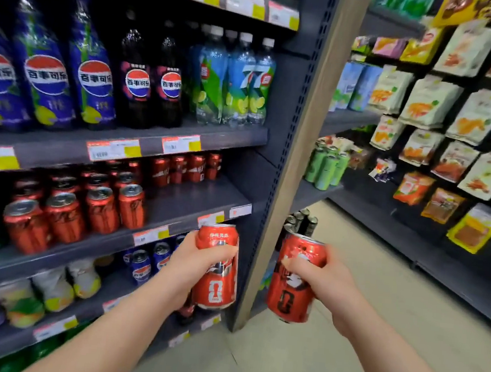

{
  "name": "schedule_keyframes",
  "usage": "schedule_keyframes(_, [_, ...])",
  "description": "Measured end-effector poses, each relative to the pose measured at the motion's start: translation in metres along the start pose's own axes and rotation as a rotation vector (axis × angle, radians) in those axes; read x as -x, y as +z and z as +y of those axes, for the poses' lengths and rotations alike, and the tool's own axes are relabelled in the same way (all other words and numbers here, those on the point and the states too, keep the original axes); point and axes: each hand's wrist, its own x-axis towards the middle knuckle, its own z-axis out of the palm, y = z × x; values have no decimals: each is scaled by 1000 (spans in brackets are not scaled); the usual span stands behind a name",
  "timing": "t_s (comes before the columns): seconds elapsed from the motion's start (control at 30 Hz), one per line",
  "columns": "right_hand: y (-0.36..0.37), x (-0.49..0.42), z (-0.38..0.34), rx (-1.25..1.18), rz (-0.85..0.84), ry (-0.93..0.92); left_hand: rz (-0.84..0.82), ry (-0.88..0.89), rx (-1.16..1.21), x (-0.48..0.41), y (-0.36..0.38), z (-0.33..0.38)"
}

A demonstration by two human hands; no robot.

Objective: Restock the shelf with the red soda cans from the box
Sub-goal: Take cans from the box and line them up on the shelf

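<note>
My left hand [198, 260] grips a red soda can [217, 285] upright, just in front of the shelf's front edge. My right hand [316, 275] grips a second red soda can [292, 292], tilted slightly, out in the aisle beside the shelf post. The grey shelf [194, 202] with red cans [64, 216] lies up and to the left of both hands; its right half is bare, with more red cans [186, 166] at the back. The box is out of view.
Blue cola bottles [48, 74] and lemon-lime bottles [236, 83] fill the shelf above. Blue cans [143, 266] stand on the shelf below. A grey upright post [287, 172] ends the unit. Snack bags [431, 107] hang along the right aisle wall.
</note>
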Motion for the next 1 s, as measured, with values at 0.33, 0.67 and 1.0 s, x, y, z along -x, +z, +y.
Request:
schedule_keyframes(0.33, [-1,-166,-17,104,-347,-80,357,6,157,-77,34,15])
schedule_keyframes(0.67, [123,-271,-16,140,-501,-103,593,40,267,-159,-32,9])
schedule_keyframes(1.0, [249,-379,-2,161,-428,-289,669,96,196,-239,-95,-18])
